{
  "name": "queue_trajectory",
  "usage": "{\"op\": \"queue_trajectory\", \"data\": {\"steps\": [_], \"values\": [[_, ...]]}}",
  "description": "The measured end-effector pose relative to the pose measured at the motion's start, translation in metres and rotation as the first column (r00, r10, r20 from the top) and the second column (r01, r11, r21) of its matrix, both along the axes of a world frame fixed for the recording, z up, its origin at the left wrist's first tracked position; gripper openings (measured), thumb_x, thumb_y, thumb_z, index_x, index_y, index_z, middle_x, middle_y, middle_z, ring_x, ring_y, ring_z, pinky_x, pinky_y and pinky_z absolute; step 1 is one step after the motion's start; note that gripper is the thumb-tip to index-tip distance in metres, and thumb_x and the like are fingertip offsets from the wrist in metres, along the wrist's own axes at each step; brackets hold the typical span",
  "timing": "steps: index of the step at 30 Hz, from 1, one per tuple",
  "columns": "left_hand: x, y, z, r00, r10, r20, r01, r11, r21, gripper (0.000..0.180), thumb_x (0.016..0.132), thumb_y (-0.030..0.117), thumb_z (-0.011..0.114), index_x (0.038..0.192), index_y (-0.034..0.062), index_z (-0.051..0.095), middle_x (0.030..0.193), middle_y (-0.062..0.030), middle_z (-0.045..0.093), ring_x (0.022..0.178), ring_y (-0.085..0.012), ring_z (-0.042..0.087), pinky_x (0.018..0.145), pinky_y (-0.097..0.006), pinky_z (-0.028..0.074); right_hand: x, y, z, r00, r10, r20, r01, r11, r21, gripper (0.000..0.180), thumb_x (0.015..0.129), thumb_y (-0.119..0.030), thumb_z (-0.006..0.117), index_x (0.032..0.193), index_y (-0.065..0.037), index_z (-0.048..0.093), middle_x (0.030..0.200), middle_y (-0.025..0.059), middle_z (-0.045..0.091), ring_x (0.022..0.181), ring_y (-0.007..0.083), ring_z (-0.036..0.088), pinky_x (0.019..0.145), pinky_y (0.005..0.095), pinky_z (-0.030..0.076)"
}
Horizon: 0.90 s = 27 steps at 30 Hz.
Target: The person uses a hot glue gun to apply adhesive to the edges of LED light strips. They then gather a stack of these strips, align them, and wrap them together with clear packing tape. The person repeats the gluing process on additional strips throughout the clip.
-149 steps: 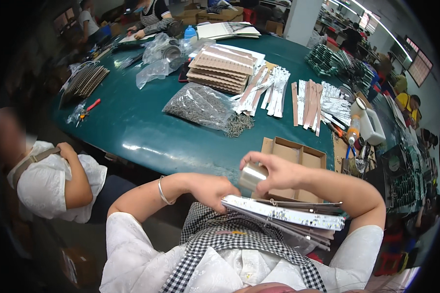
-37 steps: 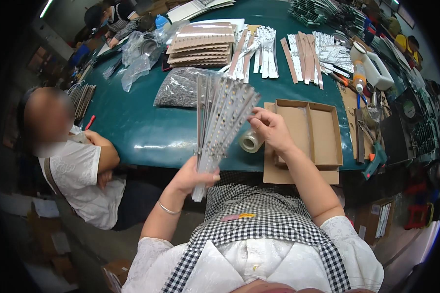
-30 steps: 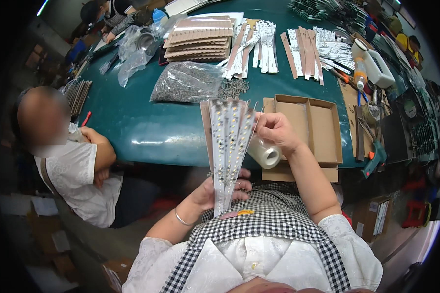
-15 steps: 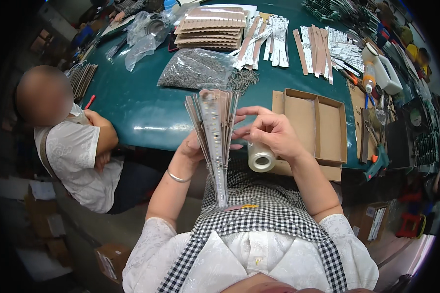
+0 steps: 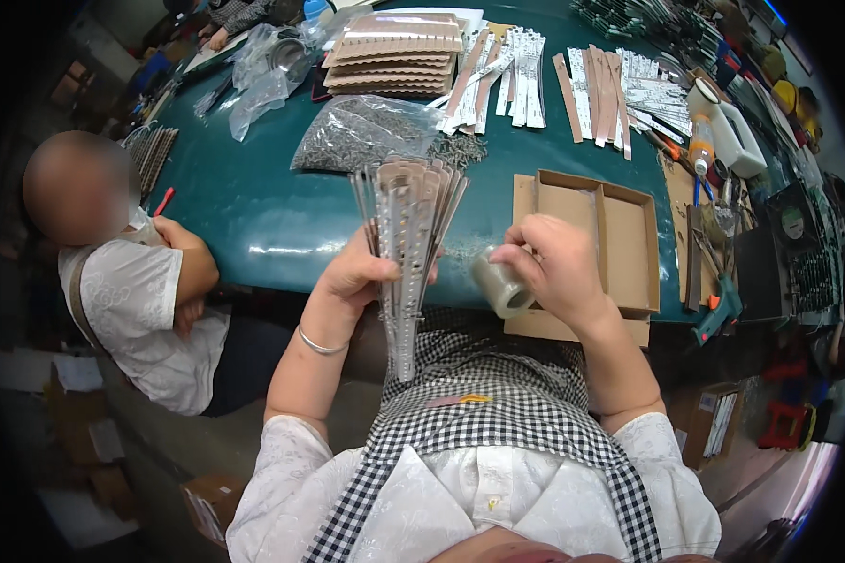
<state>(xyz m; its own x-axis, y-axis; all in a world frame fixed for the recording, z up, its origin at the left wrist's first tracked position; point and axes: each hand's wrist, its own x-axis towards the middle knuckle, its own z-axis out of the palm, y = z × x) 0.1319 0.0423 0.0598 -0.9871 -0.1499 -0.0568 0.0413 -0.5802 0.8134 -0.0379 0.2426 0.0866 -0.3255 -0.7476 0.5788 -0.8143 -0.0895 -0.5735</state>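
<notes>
My left hand (image 5: 355, 272) is closed around a bundle of long, thin LED strips (image 5: 409, 220), held upright over the front edge of the table. Their upper ends fan apart; the lower ends come together in front of my checked apron. To the right, my right hand (image 5: 556, 263) grips a roll of clear tape (image 5: 500, 285) by its upper edge, thumb pressed on it, hollow core facing me. The roll hangs apart from the bundle. Beyond the bundle lies a clear plastic bag of small dark screws (image 5: 361, 133), with loose ones (image 5: 460, 148) spilled beside it.
A shallow two-compartment cardboard box (image 5: 629, 239) sits right of my right hand. Behind are stacked brown corrugated sheets (image 5: 392, 61) and loose strips (image 5: 596, 94). A green-handled tool (image 5: 720, 310) and a white jug (image 5: 737, 141) stand far right. A person (image 5: 141, 281) sits at left with folded arms.
My right hand and the tape roll have drawn away from the bundle to the right. The strips have shifted slightly up and left, and my left thumb now lies across them.
</notes>
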Motion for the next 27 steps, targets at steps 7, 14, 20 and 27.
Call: {"op": "queue_trajectory", "data": {"steps": [7,14,20,27], "values": [[0.009,0.016,-0.001,0.965,-0.264,-0.005,0.257,0.944,-0.207,0.116,0.043,0.009,0.099,0.142,-0.0056,0.04,0.133,-0.01,0.057,0.123,-0.0178,0.052,0.107,-0.035,0.041,-0.006,-0.013,-0.014,0.973,-0.124,0.193,0.132,0.991,-0.029,0.025,0.079,-0.019,0.079,0.076,-0.005,0.059,0.065,0.0106,0.06,0.057,0.0283,0.058,0.053,0.0368,0.046],[0.018,0.043,0.009,0.987,-0.151,0.056,0.161,0.923,-0.349,0.121,0.042,0.019,0.099,0.144,-0.0071,0.04,0.149,-0.0156,0.04,0.14,-0.0269,0.036,0.116,-0.039,0.026,-0.016,-0.013,-0.017,0.945,-0.327,0.011,0.323,0.929,-0.182,0.028,0.081,-0.022,0.078,0.074,-0.005,0.057,0.066,0.0102,0.062,0.057,0.0284,0.06,0.051,0.0369,0.046],[-0.002,0.055,0.02,0.986,-0.157,-0.056,0.091,0.789,-0.607,0.108,0.045,0.028,0.097,0.137,-0.0038,0.051,0.146,-0.0195,0.042,0.14,-0.0317,0.033,0.116,-0.042,0.026,-0.015,-0.012,-0.02,0.862,-0.053,0.505,0.088,0.995,-0.045,0.018,0.088,-0.012,0.073,0.079,0.0,0.063,0.067,0.0044,0.064,0.059,0.0106,0.06,0.054,0.0263,0.047],[-0.007,0.062,0.015,0.977,-0.199,-0.075,0.078,0.666,-0.742,0.1,0.045,0.028,0.097,0.132,-0.0009,0.056,0.137,-0.0144,0.048,0.13,-0.031,0.041,0.11,-0.04,0.034,-0.012,-0.006,-0.006,0.796,-0.008,0.605,0.028,0.999,-0.023,0.015,0.092,-0.011,0.069,0.083,0.0,0.064,0.071,0.0035,0.066,0.062,0.0056,0.06,0.055,0.0221,0.047]]}}
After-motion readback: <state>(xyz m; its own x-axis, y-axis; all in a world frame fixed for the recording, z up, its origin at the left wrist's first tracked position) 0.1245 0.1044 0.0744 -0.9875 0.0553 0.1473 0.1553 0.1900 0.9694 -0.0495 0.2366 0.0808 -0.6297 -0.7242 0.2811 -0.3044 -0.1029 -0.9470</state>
